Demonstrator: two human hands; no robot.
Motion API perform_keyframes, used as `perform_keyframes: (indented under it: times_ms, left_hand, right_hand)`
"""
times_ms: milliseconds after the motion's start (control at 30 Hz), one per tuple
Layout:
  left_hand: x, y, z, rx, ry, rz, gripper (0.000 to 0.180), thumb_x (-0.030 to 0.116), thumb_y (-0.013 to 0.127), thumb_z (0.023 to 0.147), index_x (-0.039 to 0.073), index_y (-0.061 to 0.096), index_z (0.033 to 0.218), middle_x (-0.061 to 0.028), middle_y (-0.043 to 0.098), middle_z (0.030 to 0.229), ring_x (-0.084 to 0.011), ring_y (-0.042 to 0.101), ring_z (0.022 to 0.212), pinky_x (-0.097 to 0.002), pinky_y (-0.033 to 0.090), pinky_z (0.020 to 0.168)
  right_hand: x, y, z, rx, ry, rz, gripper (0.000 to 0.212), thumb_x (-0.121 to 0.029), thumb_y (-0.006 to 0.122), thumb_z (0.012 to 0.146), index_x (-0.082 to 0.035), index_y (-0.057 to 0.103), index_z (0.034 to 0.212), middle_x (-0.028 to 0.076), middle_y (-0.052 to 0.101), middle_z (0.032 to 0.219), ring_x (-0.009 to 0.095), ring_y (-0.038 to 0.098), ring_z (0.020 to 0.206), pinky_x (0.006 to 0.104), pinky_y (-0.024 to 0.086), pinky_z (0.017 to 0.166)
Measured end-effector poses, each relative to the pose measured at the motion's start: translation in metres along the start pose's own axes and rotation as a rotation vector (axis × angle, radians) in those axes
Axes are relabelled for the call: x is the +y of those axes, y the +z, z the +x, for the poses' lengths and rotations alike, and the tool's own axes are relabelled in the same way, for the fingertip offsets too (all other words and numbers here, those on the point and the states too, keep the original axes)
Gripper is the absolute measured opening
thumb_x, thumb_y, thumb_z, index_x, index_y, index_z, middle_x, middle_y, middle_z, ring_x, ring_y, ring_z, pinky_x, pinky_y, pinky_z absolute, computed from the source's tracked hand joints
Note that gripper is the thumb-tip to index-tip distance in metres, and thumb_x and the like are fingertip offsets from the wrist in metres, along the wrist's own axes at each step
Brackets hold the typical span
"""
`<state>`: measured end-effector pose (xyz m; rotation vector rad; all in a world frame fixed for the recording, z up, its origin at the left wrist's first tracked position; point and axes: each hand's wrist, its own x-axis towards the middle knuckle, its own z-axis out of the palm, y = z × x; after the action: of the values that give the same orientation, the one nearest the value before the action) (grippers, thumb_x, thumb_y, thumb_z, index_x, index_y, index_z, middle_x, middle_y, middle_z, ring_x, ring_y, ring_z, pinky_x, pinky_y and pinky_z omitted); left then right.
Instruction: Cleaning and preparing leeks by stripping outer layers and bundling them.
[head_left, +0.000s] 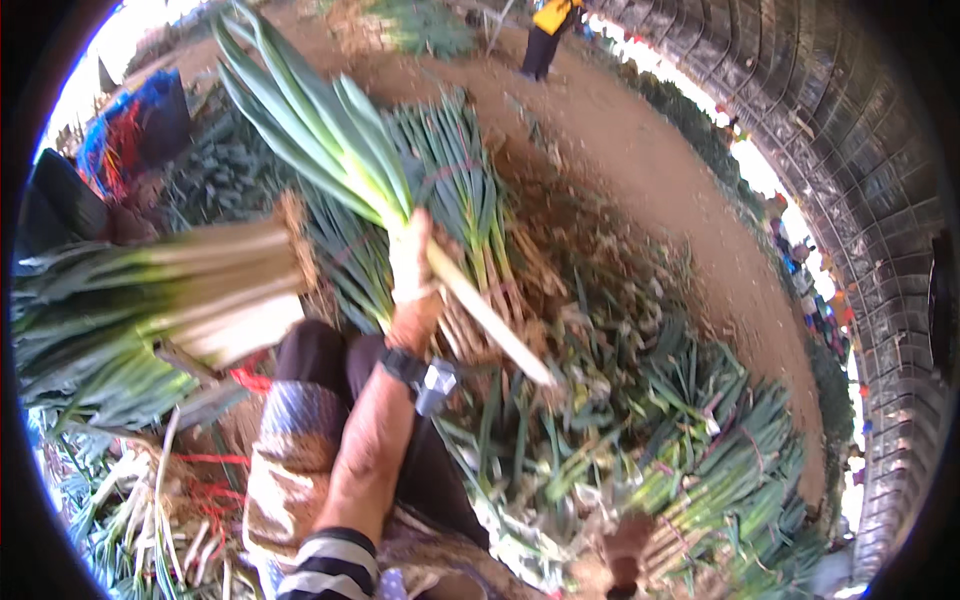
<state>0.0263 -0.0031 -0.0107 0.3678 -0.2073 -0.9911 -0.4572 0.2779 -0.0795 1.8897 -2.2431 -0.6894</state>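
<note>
My left hand [412,265] is closed around a leek [490,318] and holds it up, tilted. The leek's green leaves [310,120] fan out to the upper left, and its white shank points to the lower right. What looks like a pale wrap or glove covers the hand, and a watch [405,368] sits on the wrist. Low at the right, my right hand [625,545] is dark and smeared by motion, close to a heap of leeks [690,500]. Its fingers cannot be made out.
A big stack of leeks [220,290] lies left of my knees. Tied bundles [460,190] stand ahead, beside scattered leaf trimmings [590,270]. Red twine [215,500] hangs at lower left. A person [545,40] stands far off on a dirt path [640,150].
</note>
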Motion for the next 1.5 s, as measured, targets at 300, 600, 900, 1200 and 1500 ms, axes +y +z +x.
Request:
perform_keyframes:
  times_ms: [300,600,900,1200,1500]
  left_hand:
    - [-0.002,0.001,0.003,0.055,0.085,0.028,0.030,0.020,0.072,0.079,0.010,0.047,0.091,-0.0029,0.052,0.067,-0.0174,0.053,0.057,-0.0359,0.053,0.061]
    - [-0.006,0.007,-0.017,0.122,-0.021,-0.034,0.039,0.033,0.069,0.081,0.007,0.047,0.100,-0.0043,0.049,0.072,-0.0184,0.051,0.059,-0.0345,0.049,0.055]
    - [0.022,0.005,-0.012,-0.042,-0.087,-0.219,0.072,0.077,0.049,0.071,0.007,0.057,0.084,0.0018,0.037,0.054,-0.0130,0.033,0.048,-0.0270,0.029,0.046]
    - [0.032,0.002,-0.015,-0.229,-0.017,-0.170,0.072,0.078,0.045,0.073,0.007,0.054,0.082,0.0020,0.034,0.052,-0.0122,0.032,0.047,-0.0265,0.028,0.043]
    - [0.029,0.004,-0.010,-0.259,-0.094,-0.131,0.079,0.086,0.033,0.069,0.010,0.053,0.075,0.0007,0.036,0.051,-0.0140,0.032,0.044,-0.0277,0.028,0.041]
  right_hand:
    - [-0.239,-0.209,0.100,1.274,-0.412,0.946,0.055,-0.048,0.056,0.082,-0.009,0.054,0.119,0.009,0.056,0.096,0.017,0.057,0.081,0.0224,0.052,0.053]
    - [-0.300,-0.249,0.174,1.050,-0.322,0.731,0.029,-0.022,0.057,0.085,-0.005,0.052,0.108,0.015,0.055,0.089,0.033,0.055,0.082,0.0432,0.045,0.079]
    - [-0.230,-0.196,0.259,0.519,0.012,0.780,0.040,-0.039,0.051,0.088,-0.008,0.057,0.114,0.015,0.062,0.102,0.027,0.064,0.085,0.0399,0.054,0.068]
    - [-0.198,-0.220,0.127,0.808,-0.409,1.341,0.041,-0.019,0.075,0.074,-0.009,0.061,0.111,0.010,0.061,0.105,0.017,0.064,0.082,0.0273,0.053,0.066]
    - [-0.221,-0.191,0.147,0.657,-0.731,0.480,0.033,-0.027,0.074,0.071,-0.015,0.063,0.099,0.005,0.060,0.097,0.018,0.060,0.072,0.0246,0.051,0.058]
